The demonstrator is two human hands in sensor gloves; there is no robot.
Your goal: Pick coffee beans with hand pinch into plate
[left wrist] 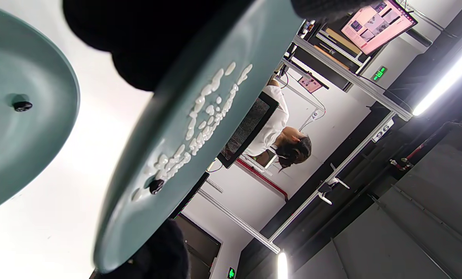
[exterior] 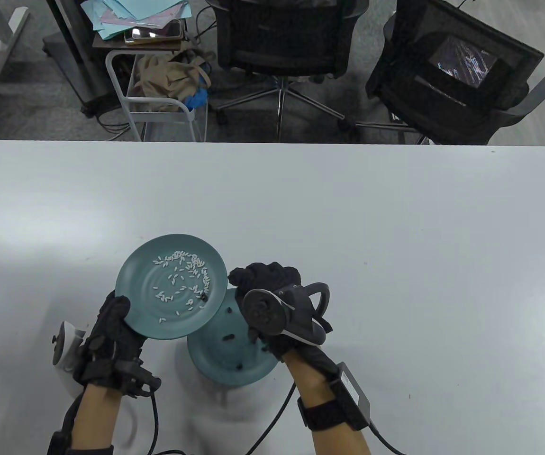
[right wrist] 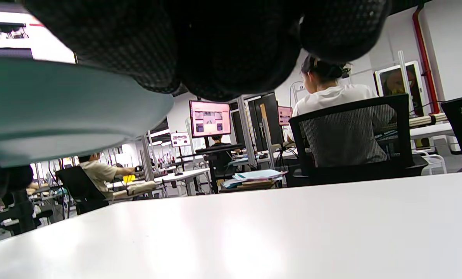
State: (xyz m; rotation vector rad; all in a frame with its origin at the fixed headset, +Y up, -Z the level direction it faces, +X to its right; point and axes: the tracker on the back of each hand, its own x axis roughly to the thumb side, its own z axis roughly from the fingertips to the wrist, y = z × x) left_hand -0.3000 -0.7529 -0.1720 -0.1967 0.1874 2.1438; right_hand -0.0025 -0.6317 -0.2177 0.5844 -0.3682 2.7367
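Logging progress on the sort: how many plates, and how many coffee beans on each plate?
Plates: 2, the held plate and the table plate.
Beans on the held plate: 1, among white grains.
Beans on the table plate: 3 visible; the right hand covers part of it.
Total: 2 plates, 4 beans visible.

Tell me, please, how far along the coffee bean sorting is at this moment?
Done: three dark coffee beans lie in the lower teal plate on the table. In hand: the left hand holds the raised teal plate of white rice grains tilted above it, while the right hand hovers at its rim, nothing visibly pinched. Left: one dark bean among the rice.
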